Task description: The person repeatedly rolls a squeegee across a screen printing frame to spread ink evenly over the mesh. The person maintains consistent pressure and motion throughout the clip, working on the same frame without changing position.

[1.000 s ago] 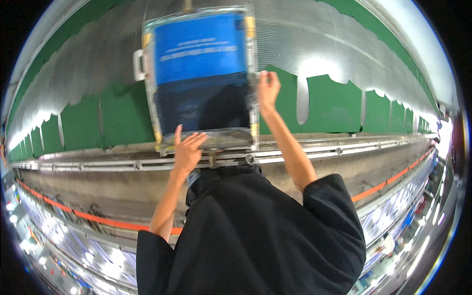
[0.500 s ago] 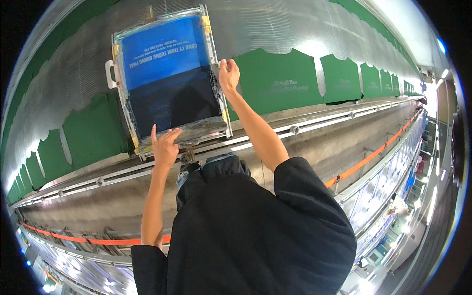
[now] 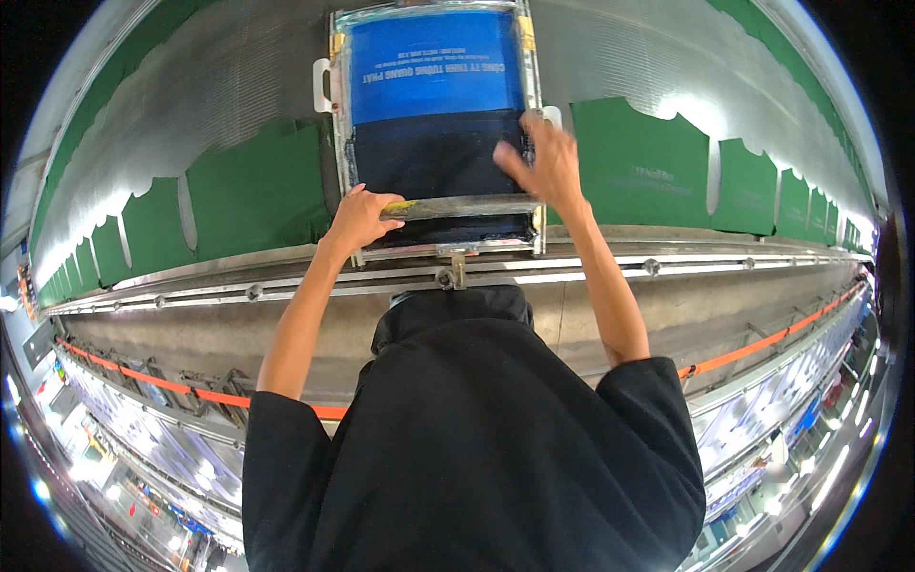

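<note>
A screen-printing frame with a bright blue mesh lies in front of me on the long printing table. Dark ink covers the near half of the mesh. Across the near end of the frame rests a squeegee, a long greyish bar. My left hand grips its left end, fingers over the top and thumb on the near side. Above the right rail, close to the squeegee's right end, my right hand is slightly blurred, fingers spread and holding nothing.
Green fabric pieces lie along the table on both sides of the frame. White handles stick out from the frame's sides. A metal rail runs along the table's near edge. Behind me stretches an orange strip beside another long table.
My left hand has taken hold of the squeegee, which now sits farther from the frame's near edge. My right hand has left the right rail and opened. The view has turned.
</note>
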The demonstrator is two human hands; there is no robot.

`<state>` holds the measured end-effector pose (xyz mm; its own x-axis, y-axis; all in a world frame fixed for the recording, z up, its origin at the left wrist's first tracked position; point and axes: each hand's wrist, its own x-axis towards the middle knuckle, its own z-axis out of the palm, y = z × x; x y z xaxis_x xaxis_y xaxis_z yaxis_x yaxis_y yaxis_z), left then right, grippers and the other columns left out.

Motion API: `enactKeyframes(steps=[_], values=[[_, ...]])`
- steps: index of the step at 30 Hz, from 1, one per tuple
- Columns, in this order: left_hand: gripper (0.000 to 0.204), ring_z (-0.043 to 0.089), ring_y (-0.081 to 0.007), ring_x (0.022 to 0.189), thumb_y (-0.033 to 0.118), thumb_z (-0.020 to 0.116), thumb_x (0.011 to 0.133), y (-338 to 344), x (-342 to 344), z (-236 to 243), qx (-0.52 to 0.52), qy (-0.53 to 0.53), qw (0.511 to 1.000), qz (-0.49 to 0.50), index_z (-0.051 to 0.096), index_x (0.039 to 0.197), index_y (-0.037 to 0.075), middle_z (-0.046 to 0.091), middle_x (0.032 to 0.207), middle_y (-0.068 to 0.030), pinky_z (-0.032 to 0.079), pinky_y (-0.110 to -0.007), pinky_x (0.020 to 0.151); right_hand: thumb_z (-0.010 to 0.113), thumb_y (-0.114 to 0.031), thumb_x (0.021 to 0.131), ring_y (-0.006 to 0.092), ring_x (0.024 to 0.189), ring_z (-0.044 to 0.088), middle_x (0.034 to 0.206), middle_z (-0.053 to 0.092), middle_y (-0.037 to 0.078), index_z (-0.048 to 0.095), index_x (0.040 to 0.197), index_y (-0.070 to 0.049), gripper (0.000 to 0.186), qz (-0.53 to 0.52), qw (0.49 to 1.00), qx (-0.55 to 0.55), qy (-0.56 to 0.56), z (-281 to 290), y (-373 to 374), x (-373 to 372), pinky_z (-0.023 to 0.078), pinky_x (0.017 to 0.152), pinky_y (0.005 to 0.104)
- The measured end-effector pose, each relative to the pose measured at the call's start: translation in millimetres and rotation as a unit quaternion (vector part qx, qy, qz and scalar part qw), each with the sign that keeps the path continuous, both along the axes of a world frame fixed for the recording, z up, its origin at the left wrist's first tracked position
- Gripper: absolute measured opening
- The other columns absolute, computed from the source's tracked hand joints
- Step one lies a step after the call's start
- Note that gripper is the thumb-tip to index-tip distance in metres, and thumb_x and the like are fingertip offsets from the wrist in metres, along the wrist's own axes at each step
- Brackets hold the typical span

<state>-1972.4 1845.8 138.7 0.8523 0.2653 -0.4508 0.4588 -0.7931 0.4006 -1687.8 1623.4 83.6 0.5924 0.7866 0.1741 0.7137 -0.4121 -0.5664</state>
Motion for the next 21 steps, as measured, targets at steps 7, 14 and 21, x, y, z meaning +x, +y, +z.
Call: enactKeyframes(steps=[7, 14, 21], values=[[0.048, 0.072, -0.0246, 0.115, 0.007, 0.077, 0.072, -37, -62, -37, 0.078, -0.096, 0.992, -0.008, 0.078, 0.120, 0.013, 0.078, 0.117, -0.0082, 0.021, -0.052, 0.130, 0.072, -0.013, 0.080, 0.0329, 0.105, 0.073, 0.108, 0.076, 0.014, 0.074, 0.113, -0.004, 0.034, 0.088, 0.993, -0.076, 0.021, -27, -81, -115, 0.056, 0.094, 0.0439], [0.028, 0.075, -0.0271, 0.086, 0.019, 0.078, 0.081, 50, 33, -7, 0.069, -0.051, 0.996, -0.013, 0.084, 0.108, 0.023, 0.079, 0.086, -0.0129, 0.015, -0.049, 0.132, 0.078, -0.014, 0.082, 0.0352, 0.088, 0.075, 0.091, 0.077, 0.016, 0.079, 0.101, -0.010, 0.020, 0.077, 0.979, -0.177, 0.070, 5, 6, -24, 0.058, 0.077, 0.0489], [0.027, 0.074, -0.0272, 0.079, 0.022, 0.080, 0.083, 108, 94, -13, 0.095, -0.032, 0.995, -0.005, 0.084, 0.110, 0.022, 0.075, 0.073, -0.0120, 0.014, -0.048, 0.132, 0.082, -0.018, 0.083, 0.0377, 0.084, 0.074, 0.089, 0.076, 0.017, 0.080, 0.101, -0.008, 0.021, 0.085, 0.981, -0.167, 0.049, -7, 75, 37, 0.057, 0.076, 0.0488]])
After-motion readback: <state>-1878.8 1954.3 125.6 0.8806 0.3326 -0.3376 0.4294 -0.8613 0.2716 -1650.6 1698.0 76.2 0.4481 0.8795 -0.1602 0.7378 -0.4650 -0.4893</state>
